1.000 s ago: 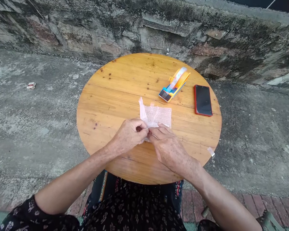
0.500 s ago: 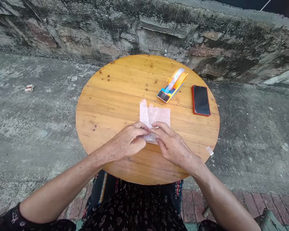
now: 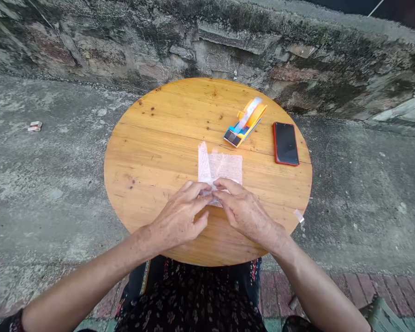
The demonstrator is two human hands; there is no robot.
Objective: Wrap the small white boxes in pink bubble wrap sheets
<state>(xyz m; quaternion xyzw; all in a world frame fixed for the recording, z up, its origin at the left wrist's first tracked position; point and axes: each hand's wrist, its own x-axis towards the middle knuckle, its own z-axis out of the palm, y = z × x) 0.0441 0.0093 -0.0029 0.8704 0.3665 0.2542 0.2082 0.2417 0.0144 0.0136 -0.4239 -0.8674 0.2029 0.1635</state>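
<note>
A folded sheet of pinkish, see-through wrap (image 3: 226,165), which looks like bubble wrap, lies flat on the round wooden table (image 3: 152,157). One narrow flap stands out along its left side. My left hand (image 3: 181,212) rests its fingertips on the sheet's near part, thumb held apart and off the sheet. From the other side my right hand (image 3: 245,207) touches the same spot, its fingers stretched out and apart. The fingertips of both hands nearly meet and hide part of the near edge. Whatever lies under them cannot be made out.
Beyond the sheet stands a blue and orange tape dispenser (image 3: 245,122) with a roll in it. A phone in a red case (image 3: 286,144) lies to its right. A short piece of tape (image 3: 299,215) hangs on the table's right edge. Behind runs a stone wall (image 3: 141,46).
My left hand's fingers have straightened and its thumb has dropped away from the sheet, towards me. The right fingers have shifted slightly on the wrap. The whole view has moved a little.
</note>
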